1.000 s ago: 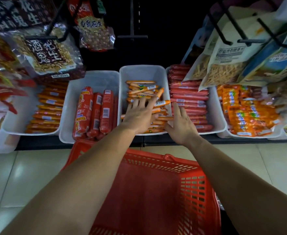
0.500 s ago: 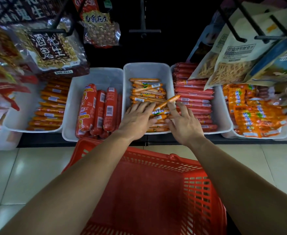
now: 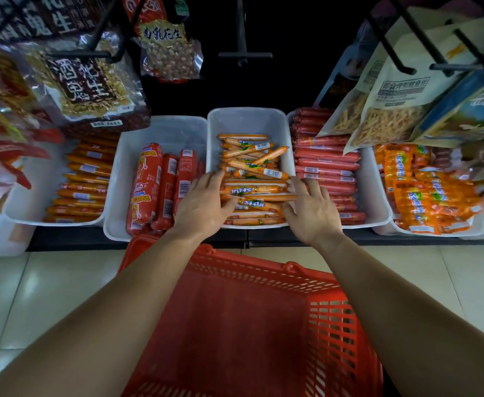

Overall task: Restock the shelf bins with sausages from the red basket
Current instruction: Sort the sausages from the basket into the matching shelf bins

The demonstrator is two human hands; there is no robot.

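Far left, a white bin (image 3: 34, 196) is noted with thin orange sticks laid crosswise. Next along, fat red sausages (image 3: 154, 190) are stood lengthwise in a second bin (image 3: 160, 130). The left hand (image 3: 203, 204) is held at the left wall of the middle bin (image 3: 246, 121), its fingers (image 3: 215, 179) released and nearly straight, pressed against the ends of the thin orange sausages (image 3: 255, 190) there. The front rows are seen lying square; those further back are crossed and tilted. The red basket (image 3: 263, 325) is placed below the shelf edge, between the forearms; no sausages are seen on the visible part of its floor. The right hand (image 3: 312, 210) is set at the opposite ends, fingers (image 3: 298, 187) spread and unclenched, nothing grasped. Beyond it, red sausages (image 3: 326, 167) are stacked in rows, then orange multipacks (image 3: 429, 190). The step is judged to be squaring up the middle bin. It is best done by light, even pressure from both sides at once, so the slippery casings are aligned rather than popped upward, and the crossed ones at the back are then turned crosswise one by one.
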